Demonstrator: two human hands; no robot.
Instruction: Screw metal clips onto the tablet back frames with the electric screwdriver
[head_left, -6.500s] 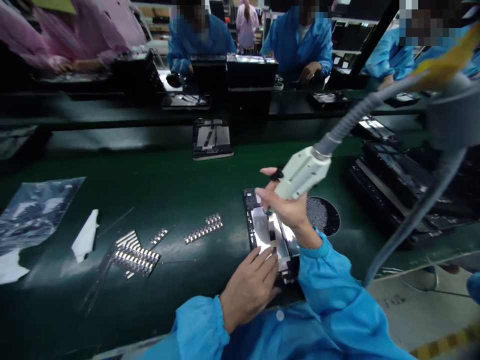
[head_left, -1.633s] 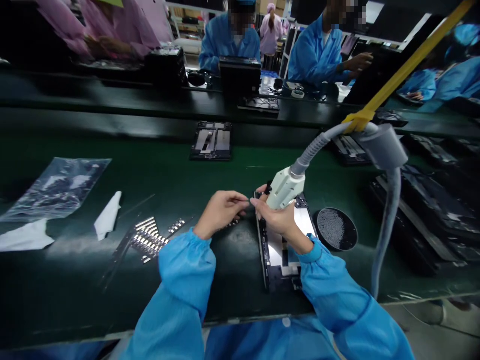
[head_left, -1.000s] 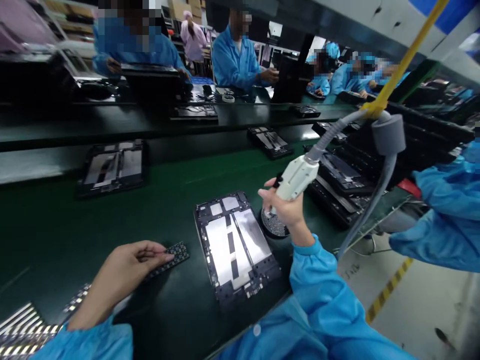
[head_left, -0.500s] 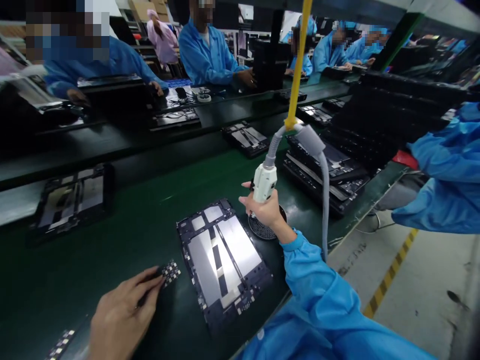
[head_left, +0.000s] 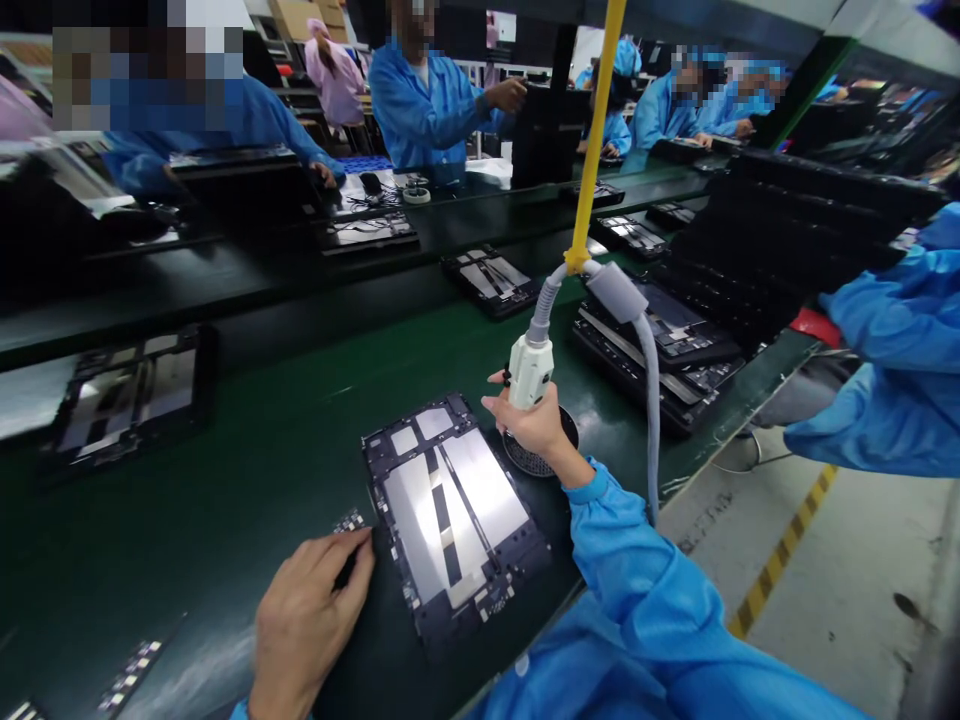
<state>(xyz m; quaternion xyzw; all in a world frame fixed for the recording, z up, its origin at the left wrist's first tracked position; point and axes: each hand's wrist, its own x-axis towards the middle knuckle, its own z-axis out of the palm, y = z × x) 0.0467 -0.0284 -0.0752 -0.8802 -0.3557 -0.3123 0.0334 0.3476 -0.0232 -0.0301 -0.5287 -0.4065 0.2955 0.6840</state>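
Left hand (head_left: 307, 612), pinched, contents unclear, had moved closer to the rectangular black-and-silver tablet chassis (head_left: 456, 530), probably shifting work there; right hand (head_left: 534, 424) grasped white angular plastic tool (head_left: 531, 370).

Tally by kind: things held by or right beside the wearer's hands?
White blocky plastic hand tool, in right hand: 1
Round black dish of small pieces, by right hand: 1
Opened black rectangular device, silver panels, between the hands: 1
Dark flat strip with pale patches, at left hand: 1
Total: 4

Off-white tool (head_left: 529, 372), grey cable (head_left: 651, 420), yellow strap (head_left: 595, 140), black-and-silver device (head_left: 480, 490), green tabletop (head_left: 300, 450), yellow-and-black striped tape (head_left: 784, 550)
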